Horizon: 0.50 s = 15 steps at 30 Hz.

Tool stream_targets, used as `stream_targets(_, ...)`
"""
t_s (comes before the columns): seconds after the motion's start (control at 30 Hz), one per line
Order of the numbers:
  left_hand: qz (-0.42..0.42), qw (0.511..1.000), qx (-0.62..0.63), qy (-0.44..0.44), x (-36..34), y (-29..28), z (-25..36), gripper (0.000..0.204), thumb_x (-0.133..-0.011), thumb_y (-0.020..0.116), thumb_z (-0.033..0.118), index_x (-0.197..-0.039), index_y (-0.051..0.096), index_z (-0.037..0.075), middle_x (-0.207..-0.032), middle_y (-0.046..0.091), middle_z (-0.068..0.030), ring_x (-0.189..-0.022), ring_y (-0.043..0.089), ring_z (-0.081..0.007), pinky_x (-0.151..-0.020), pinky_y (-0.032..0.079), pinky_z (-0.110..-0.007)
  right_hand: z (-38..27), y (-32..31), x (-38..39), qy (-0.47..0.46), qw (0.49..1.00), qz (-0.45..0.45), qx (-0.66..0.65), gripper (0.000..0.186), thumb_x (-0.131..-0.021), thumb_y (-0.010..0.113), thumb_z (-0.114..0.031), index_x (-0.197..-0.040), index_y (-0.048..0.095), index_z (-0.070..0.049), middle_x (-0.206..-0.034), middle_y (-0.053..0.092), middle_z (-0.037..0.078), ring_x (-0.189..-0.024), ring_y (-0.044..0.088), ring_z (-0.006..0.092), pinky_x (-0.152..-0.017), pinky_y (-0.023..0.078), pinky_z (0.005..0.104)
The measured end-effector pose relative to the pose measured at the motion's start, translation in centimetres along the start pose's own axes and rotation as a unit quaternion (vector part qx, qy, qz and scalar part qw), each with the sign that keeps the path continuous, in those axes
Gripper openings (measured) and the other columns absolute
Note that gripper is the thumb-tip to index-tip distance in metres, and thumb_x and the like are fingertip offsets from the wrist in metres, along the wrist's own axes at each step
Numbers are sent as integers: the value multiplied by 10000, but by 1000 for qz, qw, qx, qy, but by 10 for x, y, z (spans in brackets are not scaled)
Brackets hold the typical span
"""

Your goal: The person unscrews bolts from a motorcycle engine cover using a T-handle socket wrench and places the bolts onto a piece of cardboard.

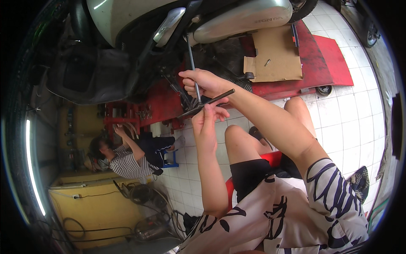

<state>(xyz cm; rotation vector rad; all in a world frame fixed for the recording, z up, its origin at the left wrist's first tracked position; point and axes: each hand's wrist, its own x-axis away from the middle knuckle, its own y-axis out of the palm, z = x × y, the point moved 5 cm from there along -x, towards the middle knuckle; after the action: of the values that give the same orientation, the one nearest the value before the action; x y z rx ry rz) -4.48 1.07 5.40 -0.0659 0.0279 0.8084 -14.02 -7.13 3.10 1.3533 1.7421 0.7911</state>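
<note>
My right hand (198, 82) is wrapped round the vertical shaft of a long metal T-handle wrench (191, 57), which reaches up to the underside of a scooter beside its silver muffler (232, 23). Just below, my left hand (210, 120) pinches the crossbar near its junction with the shaft, thumb against it and other fingers loosely curled. The crossbar slants up to the right across my right wrist. The far tip of the wrench meets the scooter near the muffler's front end; exactly what it fits is too small to tell.
A red lift platform (321, 59) carries a cardboard sheet (277, 51) with a small metal piece on it. Black bodywork (84, 76) hangs at upper left. A co-worker in a striped shirt (127, 165) sits at left by red shelving, near hoses and a machine (148, 228). I sit over white tiles.
</note>
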Motion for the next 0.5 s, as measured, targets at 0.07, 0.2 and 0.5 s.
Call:
stream_targets(0.07, 6, 998, -69, 12, 5, 3, 5, 480, -1046, 437, 301, -1355, 492, -62, -1041, 658, -139, -749, 551, -134, -684, 415, -250, 0, 0, -1, -1, 1000, 1, 7, 537, -1007, 465, -287, -518, 277, -174, -479, 244, -65, -437, 191, 81, -433, 178, 258)
stream_targets(0.2, 33, 998, -36, 26, 12, -2, 16, 539, -1036, 451, 243, -1492, 301, 0, -1026, 647, -138, -712, 532, -104, -655, 406, -227, -1, 0, -4, 27, 999, -29, -4, 536, -1010, 431, -298, -514, 262, -180, -479, 234, -65, -435, 191, 81, -433, 178, 252)
stream_targets(0.5, 100, 982, -147, -58, 35, -41, -2, 562, -1016, 484, 162, -1510, 263, 11, -812, 583, -43, -625, 453, -46, -581, 363, -178, -20, -3, -7, 43, 997, -61, -8, 539, -1017, 388, -303, -514, 235, -183, -487, 205, -64, -433, 181, 83, -424, 166, 255)
